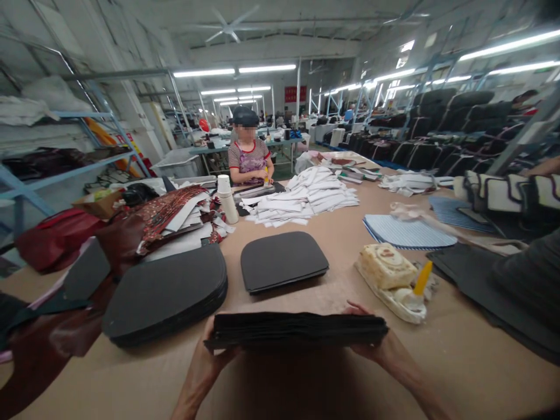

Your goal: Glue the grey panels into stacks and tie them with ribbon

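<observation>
Three stacks of black panels were in view — one between one left hand and one right hand, two lying on one tabletop. One yellow-tipped bottle stood beside one crusted block, with two blue-striped batches beyond. One heap of white strips lay near one capped person — under one large ceiling fan.

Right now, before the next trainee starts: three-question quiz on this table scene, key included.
1. True or false: the left hand and right hand both hold the black stack.
2. The pointed nozzle is: A) red, B) yellow, C) blue.
3. Which lies farther from the hands: the dark pile just beyond the black stack, or the heap of white strips?

Key: 1. True. 2. B. 3. The heap of white strips.
</observation>
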`<act>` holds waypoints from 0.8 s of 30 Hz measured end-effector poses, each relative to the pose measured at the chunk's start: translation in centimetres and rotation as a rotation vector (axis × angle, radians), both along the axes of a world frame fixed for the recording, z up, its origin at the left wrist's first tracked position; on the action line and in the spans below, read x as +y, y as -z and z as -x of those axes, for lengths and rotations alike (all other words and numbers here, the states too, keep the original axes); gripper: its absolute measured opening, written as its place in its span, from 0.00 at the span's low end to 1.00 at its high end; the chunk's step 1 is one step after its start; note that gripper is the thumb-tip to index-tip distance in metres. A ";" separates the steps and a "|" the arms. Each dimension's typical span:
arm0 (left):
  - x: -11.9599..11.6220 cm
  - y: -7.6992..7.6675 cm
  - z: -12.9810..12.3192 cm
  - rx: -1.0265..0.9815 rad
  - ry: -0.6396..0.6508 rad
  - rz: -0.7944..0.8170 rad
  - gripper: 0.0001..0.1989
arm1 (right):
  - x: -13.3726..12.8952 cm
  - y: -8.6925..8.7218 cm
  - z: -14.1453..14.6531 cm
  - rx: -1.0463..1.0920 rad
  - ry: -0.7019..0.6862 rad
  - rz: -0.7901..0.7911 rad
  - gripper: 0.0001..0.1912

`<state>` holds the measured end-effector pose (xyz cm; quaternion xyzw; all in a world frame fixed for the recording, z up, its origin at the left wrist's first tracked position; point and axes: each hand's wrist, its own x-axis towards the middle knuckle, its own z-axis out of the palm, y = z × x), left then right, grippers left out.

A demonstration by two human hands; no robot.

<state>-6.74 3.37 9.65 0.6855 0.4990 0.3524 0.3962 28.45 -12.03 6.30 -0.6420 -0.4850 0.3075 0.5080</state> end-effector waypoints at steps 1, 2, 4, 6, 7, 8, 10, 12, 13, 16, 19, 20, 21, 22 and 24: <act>0.0 0.4 -0.1 -0.023 -0.009 -0.010 0.33 | 0.1 0.1 0.1 -0.007 -0.003 -0.014 0.40; 0.0 0.7 -0.2 -0.039 -0.024 -0.012 0.36 | 0.3 0.1 0.1 -0.003 0.006 -0.023 0.42; 0.0 1.0 -0.5 -0.066 -0.054 0.007 0.43 | 0.5 0.1 0.3 0.017 0.037 -0.022 0.43; 0.1 1.1 -0.7 -0.095 -0.071 0.044 0.47 | 0.6 0.2 0.4 0.036 0.063 0.001 0.45; 0.1 1.1 -0.7 -0.116 -0.072 0.063 0.48 | 0.6 0.3 0.4 0.040 0.066 0.027 0.44; 0.1 1.2 -0.7 -0.145 -0.069 0.077 0.49 | 0.5 0.4 0.4 0.043 0.068 0.057 0.43; 0.1 1.3 -0.3 -0.211 -0.035 0.102 0.48 | 0.2 0.6 0.2 0.045 0.070 0.097 0.40; 0.3 1.4 0.2 -0.279 -0.015 0.114 0.47 | 0.0 0.8 0.0 0.045 0.064 0.088 0.42; 0.5 1.4 0.5 -0.294 -0.017 0.123 0.46 | 0.1 0.9 -0.1 0.037 0.054 0.081 0.44; 0.9 1.3 0.9 -0.224 0.002 0.152 0.36 | 0.3 1.2 -0.5 -0.023 -0.015 0.085 0.46; 1.0 1.3 0.7 -0.172 0.042 0.122 0.31 | 0.6 1.6 -0.6 -0.057 -0.052 0.052 0.43; 0.9 1.3 0.4 -0.181 0.031 0.107 0.33 | 0.6 1.6 -0.6 -0.064 -0.046 0.037 0.43; 0.7 1.4 0.1 -0.196 0.011 0.100 0.36 | 0.6 1.6 -0.6 -0.074 -0.029 0.028 0.44; 0.4 1.6 -0.2 -0.209 -0.009 0.104 0.39 | 0.6 1.6 -0.5 -0.088 -0.008 0.023 0.44; -0.1 1.8 -0.7 -0.227 -0.037 0.110 0.45 | 0.6 1.3 -0.2 -0.109 0.027 0.019 0.45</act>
